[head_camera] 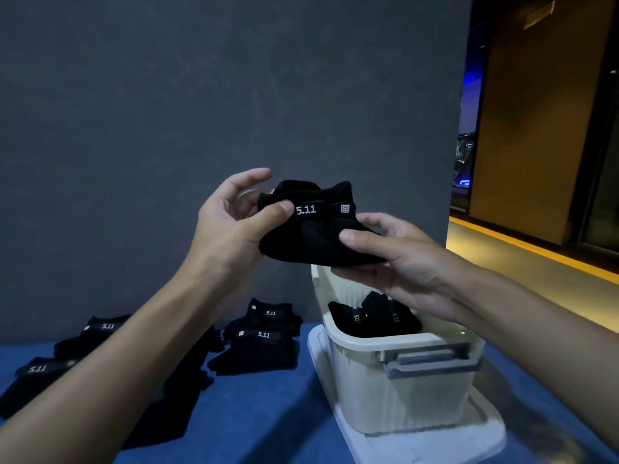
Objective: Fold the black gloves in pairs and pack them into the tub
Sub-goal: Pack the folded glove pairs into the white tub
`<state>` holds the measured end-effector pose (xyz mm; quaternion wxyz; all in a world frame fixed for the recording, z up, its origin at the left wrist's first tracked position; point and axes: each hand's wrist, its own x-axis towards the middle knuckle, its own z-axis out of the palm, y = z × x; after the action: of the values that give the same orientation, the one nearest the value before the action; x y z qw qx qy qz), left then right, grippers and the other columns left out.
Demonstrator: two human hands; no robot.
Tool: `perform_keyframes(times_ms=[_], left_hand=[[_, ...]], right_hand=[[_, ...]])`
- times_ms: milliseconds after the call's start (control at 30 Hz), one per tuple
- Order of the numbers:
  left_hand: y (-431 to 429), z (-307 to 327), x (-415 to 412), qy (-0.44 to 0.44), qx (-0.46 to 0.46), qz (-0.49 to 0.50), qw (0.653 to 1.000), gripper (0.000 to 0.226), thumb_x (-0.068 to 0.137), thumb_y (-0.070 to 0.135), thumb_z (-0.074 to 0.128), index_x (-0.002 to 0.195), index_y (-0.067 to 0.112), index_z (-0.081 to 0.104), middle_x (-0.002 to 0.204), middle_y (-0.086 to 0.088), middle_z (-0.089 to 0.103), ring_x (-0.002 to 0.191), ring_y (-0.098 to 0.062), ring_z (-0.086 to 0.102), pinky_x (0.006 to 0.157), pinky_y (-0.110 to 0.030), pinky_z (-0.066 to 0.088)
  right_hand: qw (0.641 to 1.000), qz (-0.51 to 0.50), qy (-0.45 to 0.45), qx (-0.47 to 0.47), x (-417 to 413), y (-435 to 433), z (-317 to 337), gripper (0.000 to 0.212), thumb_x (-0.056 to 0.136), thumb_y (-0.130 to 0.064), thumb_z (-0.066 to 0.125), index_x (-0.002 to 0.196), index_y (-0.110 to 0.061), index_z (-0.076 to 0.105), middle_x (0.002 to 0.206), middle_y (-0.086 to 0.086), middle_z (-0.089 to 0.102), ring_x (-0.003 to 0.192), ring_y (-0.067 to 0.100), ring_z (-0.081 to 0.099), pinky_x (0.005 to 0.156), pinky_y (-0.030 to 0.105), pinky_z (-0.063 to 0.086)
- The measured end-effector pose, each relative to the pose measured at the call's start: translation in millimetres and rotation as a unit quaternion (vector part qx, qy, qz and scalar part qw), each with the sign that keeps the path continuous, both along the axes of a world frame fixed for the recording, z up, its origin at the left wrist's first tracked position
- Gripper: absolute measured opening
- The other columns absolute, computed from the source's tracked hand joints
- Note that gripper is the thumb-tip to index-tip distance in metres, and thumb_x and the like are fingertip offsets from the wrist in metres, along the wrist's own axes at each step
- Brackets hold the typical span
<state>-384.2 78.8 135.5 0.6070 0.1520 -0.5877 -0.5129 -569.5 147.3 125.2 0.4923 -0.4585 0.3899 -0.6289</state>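
Head view: at far left, loose gloves (90, 336) lie flat on the blue tabletop (268, 416), white 5.11 labels up, partly hidden under your left forearm. Just right of them a second pile (261, 349) shows two labels, one glove overlapping the other. Higher up, your left grip (231, 222) pinches the left end of the folded pair (311, 239), thumb pressed on the band beside the 5.11 print, forefinger lifted clear. That pair hangs in the air over the far rim of the tub (402, 403), against the grey wall (201, 95). Your right grip (395, 262) holds its right end, thumb on top, fingers curled beneath. Below, the cream tub stands on a white lid (435, 445). Inside it, packed pairs (371, 318) lie side by side, touching.
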Motion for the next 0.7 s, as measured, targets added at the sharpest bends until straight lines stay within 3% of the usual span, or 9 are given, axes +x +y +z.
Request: perform_keyframes(times_ms=[100,167,233,333,400,567,700], left_hand=[[3,-2,0,-0.115,0.038,-0.002,0.993,0.048,0.077,0.008,0.079,0.12,0.02,0.063,0.108,-0.011,0.072,0.084,-0.018,0.073,0.069,-0.029,0.058],[0,-4,3,-0.214,0.048,-0.02,0.975,0.056,0.072,0.024,0.083,0.124,0.022,0.063,0.109,-0.009,0.074,0.091,-0.019,0.074,0.078,-0.03,0.058],[-4,-4,6,-0.286,0.046,-0.041,0.956,0.066,0.066,0.035,0.091,0.125,0.024,0.064,0.108,-0.007,0.075,0.097,-0.021,0.073,0.09,-0.036,0.054],[-7,-3,4,-0.339,0.056,-0.089,0.935,0.07,0.066,0.039,0.087,0.129,0.022,0.061,0.109,-0.008,0.075,0.102,-0.024,0.072,0.095,-0.04,0.051],[-6,-1,2,-0.359,0.043,-0.106,0.926,0.059,0.074,0.034,0.086,0.127,0.019,0.063,0.109,-0.007,0.075,0.102,-0.023,0.072,0.091,-0.035,0.051],[-6,1,-2,-0.375,0.013,-0.132,0.917,0.036,0.081,0.032,0.077,0.107,0.007,0.074,0.105,-0.015,0.075,0.099,-0.027,0.072,0.084,-0.033,0.052],[-6,2,-9,-0.37,0.014,-0.163,0.914,0.024,0.083,0.031,0.07,0.071,0.01,0.074,0.078,-0.011,0.072,0.069,-0.018,0.068,0.065,-0.025,0.053]], right_hand=[[0.997,-0.061,0.046,-0.032,-4,-1,1,0.061,0.07,-0.002,0.077,0.125,-0.011,0.051,0.115,0.02,0.063,0.093,0.027,0.072,0.08,0.039,0.06],[0.99,-0.075,0.112,-0.036,-6,1,2,0.053,0.078,0.003,0.074,0.123,-0.014,0.052,0.114,0.023,0.063,0.091,0.028,0.072,0.078,0.036,0.06],[0.982,-0.077,0.17,-0.038,-8,4,3,0.053,0.08,0.004,0.072,0.124,-0.016,0.052,0.113,0.026,0.064,0.1,0.035,0.069,0.087,0.042,0.058],[0.97,-0.076,0.227,-0.041,-11,7,5,0.054,0.08,0.004,0.072,0.125,-0.019,0.052,0.106,0.023,0.063,0.104,0.039,0.067,0.093,0.048,0.054],[0.965,-0.071,0.247,-0.04,-13,8,8,0.053,0.081,0.004,0.071,0.124,-0.021,0.052,0.109,0.025,0.062,0.103,0.036,0.067,0.094,0.049,0.054],[0.966,-0.064,0.247,-0.048,-19,9,12,0.055,0.082,0.007,0.068,0.127,-0.021,0.051,0.101,0.016,0.059,0.092,0.028,0.066,0.093,0.046,0.054],[0.971,-0.064,0.226,-0.054,-24,8,13,0.057,0.081,0.008,0.067,0.128,-0.02,0.051,0.099,0.013,0.06,0.089,0.025,0.066,0.094,0.041,0.054]])
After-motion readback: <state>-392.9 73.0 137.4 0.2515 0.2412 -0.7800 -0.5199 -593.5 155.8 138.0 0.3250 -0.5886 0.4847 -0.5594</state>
